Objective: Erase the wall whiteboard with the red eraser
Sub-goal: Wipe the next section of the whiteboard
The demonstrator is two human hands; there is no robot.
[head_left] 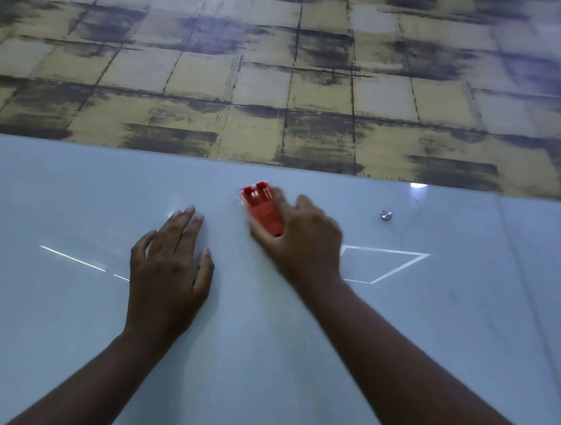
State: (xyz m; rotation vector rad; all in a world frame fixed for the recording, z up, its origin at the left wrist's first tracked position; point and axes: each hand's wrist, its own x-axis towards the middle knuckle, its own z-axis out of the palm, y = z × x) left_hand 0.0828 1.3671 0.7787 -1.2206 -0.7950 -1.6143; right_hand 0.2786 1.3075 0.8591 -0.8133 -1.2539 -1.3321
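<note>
While the left hand (170,265) lies flat, the right hand (303,242) grips the unlabelled red eraser (262,208).

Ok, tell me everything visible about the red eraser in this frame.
The red plastic block eraser is pressed against the glossy white wall whiteboard, close to its top edge. The right hand grips its lower half, so only the upper end shows, with moulded ridges or slots. It is tilted, top leaning left, and motion-blurred. The left hand lies flat on the board beside it, not touching it.
</note>
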